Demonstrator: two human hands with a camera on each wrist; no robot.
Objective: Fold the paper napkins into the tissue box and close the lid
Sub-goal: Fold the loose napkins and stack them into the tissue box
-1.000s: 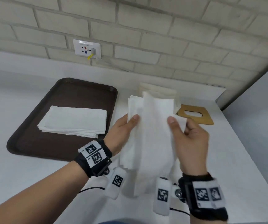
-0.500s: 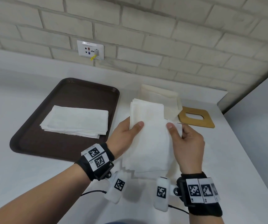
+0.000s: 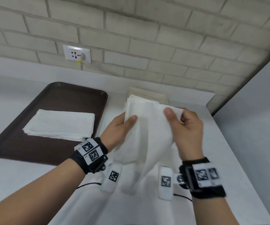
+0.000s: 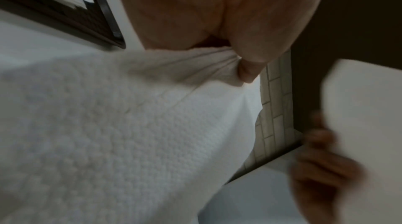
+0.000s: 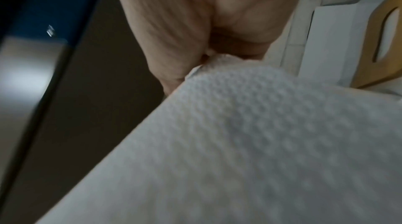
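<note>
Both hands hold up a bundle of white paper napkins (image 3: 147, 127) above the table. My left hand (image 3: 121, 127) pinches its left edge, thumb on the front; the wrist view shows the embossed napkins (image 4: 130, 133) bunched under that left hand (image 4: 228, 52). My right hand (image 3: 181, 120) pinches the top right corner, and the napkins (image 5: 250, 141) fill its wrist view below the right hand (image 5: 202, 61). The cream tissue box (image 3: 147, 93) stands behind the bundle, mostly hidden. Its tan lid (image 5: 383, 43) with an oval slot lies flat to the right.
A dark brown tray (image 3: 33, 143) on the left carries a second stack of white napkins (image 3: 61, 124). A brick wall with a socket plate (image 3: 76, 54) runs along the back. The white table (image 3: 228, 159) ends near a grey wall on the right.
The long hanging bundle has been gathered and raised; my right hand has moved up and right along the top edge, now covering the lid. The left hand's pinch is unchanged.
</note>
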